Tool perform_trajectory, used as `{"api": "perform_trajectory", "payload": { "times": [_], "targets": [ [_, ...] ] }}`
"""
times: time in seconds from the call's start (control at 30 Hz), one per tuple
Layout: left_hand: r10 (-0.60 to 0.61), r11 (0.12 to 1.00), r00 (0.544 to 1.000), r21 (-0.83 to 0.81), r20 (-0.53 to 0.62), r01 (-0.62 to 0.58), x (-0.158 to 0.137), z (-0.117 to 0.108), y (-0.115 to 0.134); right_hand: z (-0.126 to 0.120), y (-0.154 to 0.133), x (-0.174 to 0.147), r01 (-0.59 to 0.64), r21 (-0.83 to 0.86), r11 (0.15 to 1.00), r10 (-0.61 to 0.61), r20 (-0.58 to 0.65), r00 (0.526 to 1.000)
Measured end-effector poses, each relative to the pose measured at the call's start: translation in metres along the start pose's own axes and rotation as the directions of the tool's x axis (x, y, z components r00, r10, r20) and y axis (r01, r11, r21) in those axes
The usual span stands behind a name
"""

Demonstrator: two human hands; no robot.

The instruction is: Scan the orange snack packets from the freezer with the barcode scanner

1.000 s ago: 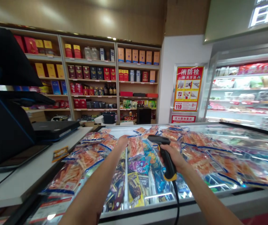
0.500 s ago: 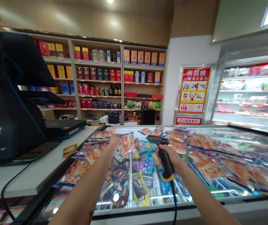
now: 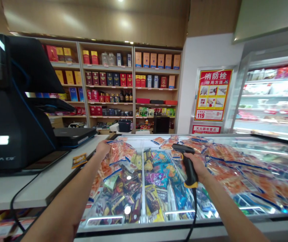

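My right hand (image 3: 196,164) is wrapped round the grip of a black and yellow barcode scanner (image 3: 190,168), its head pointing left and its cord hanging down. My left hand (image 3: 103,148) is closed at the left edge of a clear, blue-edged plastic pack of orange-pink food (image 3: 120,150); the fingertips are partly hidden. More such packs lie under and in front of that hand. Another spread of the same packs (image 3: 227,178) covers the right side of the chest freezer's glass top (image 3: 144,201). Colourful wrapped goods (image 3: 156,178) show through the glass between the two groups.
On the left, a white counter (image 3: 58,174) carries a black checkout machine (image 3: 15,111) and a small yellow packet (image 3: 79,160). Shelves of boxes and bottles (image 3: 108,79) stand behind the freezer. A lit display cooler (image 3: 275,97) is at the right.
My left hand has moved left with the pack, onto the left group of packs. The scanner in my right hand sits slightly further right in view, as the whole view has shifted.
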State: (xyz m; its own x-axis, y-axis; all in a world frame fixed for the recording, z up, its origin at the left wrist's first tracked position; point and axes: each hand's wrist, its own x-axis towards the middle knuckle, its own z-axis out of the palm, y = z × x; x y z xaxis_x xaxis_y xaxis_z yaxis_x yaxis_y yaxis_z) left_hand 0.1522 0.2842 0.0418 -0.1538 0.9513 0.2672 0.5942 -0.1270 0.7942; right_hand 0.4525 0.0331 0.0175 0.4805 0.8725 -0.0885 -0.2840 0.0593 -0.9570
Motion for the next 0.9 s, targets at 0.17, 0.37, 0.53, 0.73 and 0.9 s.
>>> {"api": "perform_trajectory", "payload": {
  "times": [0.17, 0.37, 0.53, 0.73, 0.9],
  "targets": [
    [-0.013, 0.988, 0.999, 0.155, -0.051, 0.021, 0.004, -0.010, -0.011, -0.022, -0.006, -0.002, 0.018, 0.007, 1.000, -0.017, -0.101, 0.995],
    [0.060, 0.970, 0.968, 0.244, -0.242, 0.001, -0.013, -0.008, 0.009, -0.055, -0.012, -0.004, 0.023, 0.013, 1.000, -0.020, -0.198, 0.980],
    [0.309, 0.923, 0.933, 0.295, -0.182, -0.248, -0.044, 0.032, 0.057, -0.073, -0.009, -0.003, 0.030, 0.038, 0.999, -0.022, -0.209, 0.978],
    [0.442, 0.825, 0.875, 0.295, 0.195, -0.482, -0.106, 0.126, 0.087, -0.087, -0.008, -0.009, 0.048, 0.038, 0.998, -0.038, -0.235, 0.971],
    [0.446, 0.692, 0.719, 0.304, 0.534, -0.655, -0.157, 0.167, 0.079, -0.097, -0.009, -0.013, 0.045, 0.044, 0.998, -0.033, -0.243, 0.969]
  ]
}}
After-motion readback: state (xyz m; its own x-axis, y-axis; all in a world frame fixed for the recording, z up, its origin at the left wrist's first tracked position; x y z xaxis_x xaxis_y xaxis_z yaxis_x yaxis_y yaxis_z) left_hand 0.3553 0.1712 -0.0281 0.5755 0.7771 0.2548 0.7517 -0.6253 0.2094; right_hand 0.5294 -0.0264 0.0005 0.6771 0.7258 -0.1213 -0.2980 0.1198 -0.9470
